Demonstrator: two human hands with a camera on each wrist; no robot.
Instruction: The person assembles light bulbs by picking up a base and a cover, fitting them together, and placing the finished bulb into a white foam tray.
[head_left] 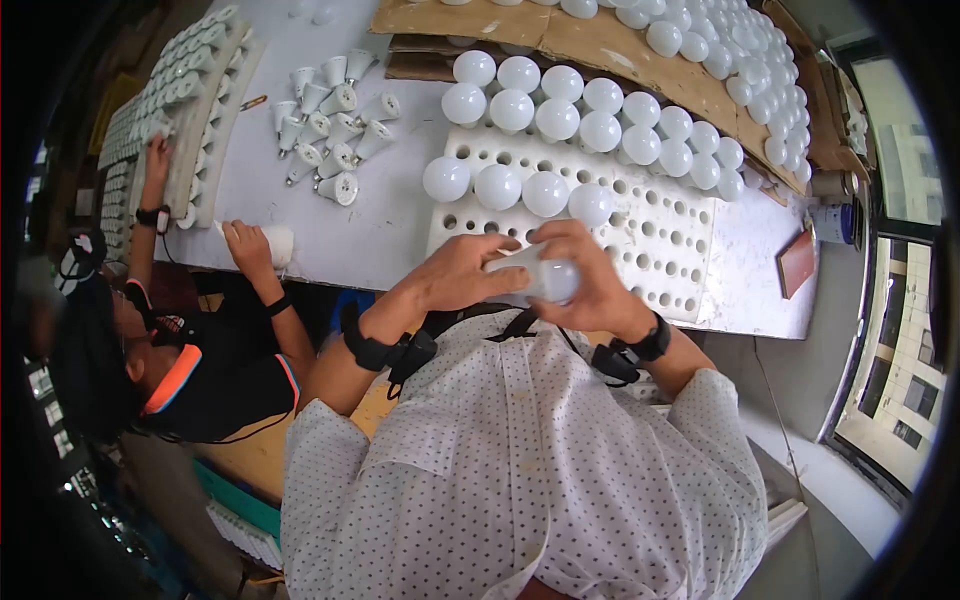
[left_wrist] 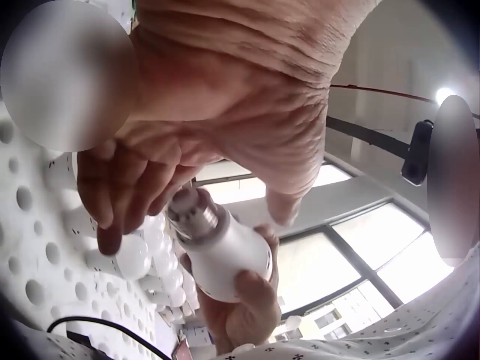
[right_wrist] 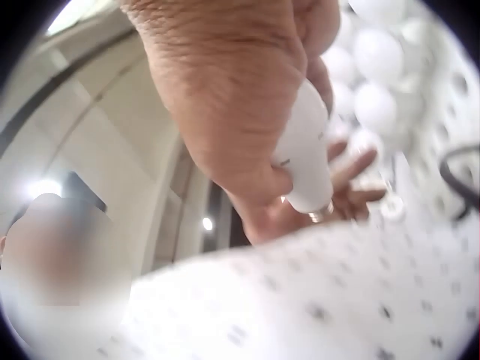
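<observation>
The right hand (head_left: pixel 592 272) grips an LED bulb (left_wrist: pixel 229 262) around its white body, near the perforated foam tray (head_left: pixel 630 241). The left hand (head_left: pixel 462 272), loosely open with fingers parted, hovers about its screw base (left_wrist: pixel 196 215).

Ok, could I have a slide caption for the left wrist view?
Right hand gripping a white bulb, its metal base toward the left hand.

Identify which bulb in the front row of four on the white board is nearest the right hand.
The rightmost bulb of that row in the head view: just beyond the right hand; the other three sit farther left.
</observation>
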